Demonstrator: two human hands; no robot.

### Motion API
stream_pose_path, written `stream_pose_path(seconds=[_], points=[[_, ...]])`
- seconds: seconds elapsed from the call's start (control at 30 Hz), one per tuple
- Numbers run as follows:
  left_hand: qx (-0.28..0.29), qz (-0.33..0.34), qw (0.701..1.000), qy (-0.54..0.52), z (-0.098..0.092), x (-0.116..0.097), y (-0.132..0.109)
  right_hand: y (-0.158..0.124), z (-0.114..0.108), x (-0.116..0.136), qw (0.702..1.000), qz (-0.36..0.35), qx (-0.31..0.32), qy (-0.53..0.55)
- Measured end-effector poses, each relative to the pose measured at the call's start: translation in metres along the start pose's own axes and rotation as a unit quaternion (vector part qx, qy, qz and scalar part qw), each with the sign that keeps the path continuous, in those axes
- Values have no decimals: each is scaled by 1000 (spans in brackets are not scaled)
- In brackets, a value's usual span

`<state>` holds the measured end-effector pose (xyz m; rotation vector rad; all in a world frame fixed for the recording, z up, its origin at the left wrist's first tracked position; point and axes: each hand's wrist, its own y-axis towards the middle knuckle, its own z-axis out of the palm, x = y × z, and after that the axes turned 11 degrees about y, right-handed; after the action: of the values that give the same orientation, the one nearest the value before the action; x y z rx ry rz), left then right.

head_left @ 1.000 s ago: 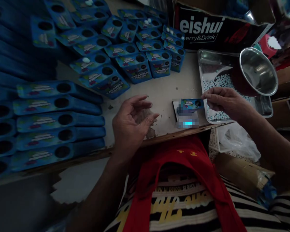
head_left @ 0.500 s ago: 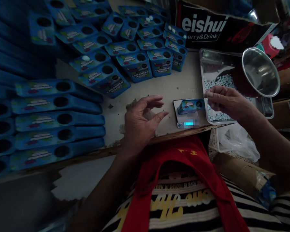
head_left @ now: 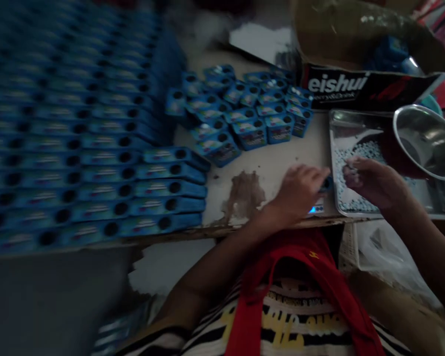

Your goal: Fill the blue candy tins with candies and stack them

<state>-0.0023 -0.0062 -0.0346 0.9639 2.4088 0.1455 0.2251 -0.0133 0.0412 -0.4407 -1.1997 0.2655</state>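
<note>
My left hand [head_left: 300, 190], smeared by motion, is over the small digital scale [head_left: 320, 206] and covers most of it. The holed end of a blue candy box [head_left: 326, 184] shows just past its fingertips; whether the fingers grip the box is hidden. To the right, my right hand [head_left: 381, 185] hovers above the metal tray [head_left: 333, 148], its thumb and fingers pinched together. What lies in that pinch, if anything, I cannot make out. Small pale blue and white candies [head_left: 356, 203] are spread in the tray beneath it. A steel bowl [head_left: 428, 143] rests tilted in the tray.
Several loose blue boxes [head_left: 248, 134] stand behind the scale, some with white candies on top. Dense rows of blue boxes [head_left: 107, 158] fill the left. A black-fronted carton [head_left: 371, 91] stands behind the tray. The table's wooden edge [head_left: 226, 228] runs before me.
My left hand has moved right, from open beside the scale to over it and the box. My right hand stays pinched above the tray. The view has swung left.
</note>
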Motion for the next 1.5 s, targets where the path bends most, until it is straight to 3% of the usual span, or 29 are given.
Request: stream_pose_path(seconds=[0.03,0.1,0.17,0.23,0.33,0.43,0.47,0.53,0.6,0.67,0.7,0.77,0.83,0.93,1.13,1.23,1.33,1.43,1.5], points=[[32,6,999,16,-2,-4,5,4,-9,1,1000,-14,-12,11],[34,-11,999,24,-16,-2,6,16,-28,3,996,-76,-31,16],[-39,-54,998,14,-47,16,-5,32,-40,2,995,-99,-25,9],[-131,-109,985,2,-91,49,-23,48,-33,-2,997,-74,8,-20],[-224,-197,954,16,-163,120,-44,65,17,-17,991,-52,102,-73],[-220,-280,931,79,-210,184,-51,78,96,-39,951,-115,219,-186],[-207,-297,927,102,-218,199,-51,83,122,-47,922,-169,227,-264],[-179,-314,923,135,-221,218,-54,94,166,-59,825,-255,206,-461],[-163,-310,926,143,-213,226,-59,105,196,-66,704,-279,187,-626],[-152,-285,937,134,-202,230,-65,114,213,-70,610,-264,191,-722],[-147,-264,945,127,-196,231,-68,117,217,-71,580,-256,197,-748],[-132,-217,961,113,-187,235,-72,121,220,-71,549,-250,208,-770],[-107,-193,971,93,-181,241,-75,120,217,-71,546,-251,217,-769],[-65,-202,976,43,-172,253,-79,105,198,-65,576,-243,206,-753],[-11,-202,979,3,-151,272,-96,33,112,-36,635,-200,103,-739],[19,-210,975,74,-140,268,-105,0,63,-38,654,-194,76,-727],[80,-207,957,188,-133,260,-109,-14,25,-55,670,-212,65,-709],[105,-188,938,270,-133,252,-107,-17,10,-73,691,-232,59,-682],[79,-157,939,296,-136,245,-105,-18,8,-77,735,-232,62,-634]])
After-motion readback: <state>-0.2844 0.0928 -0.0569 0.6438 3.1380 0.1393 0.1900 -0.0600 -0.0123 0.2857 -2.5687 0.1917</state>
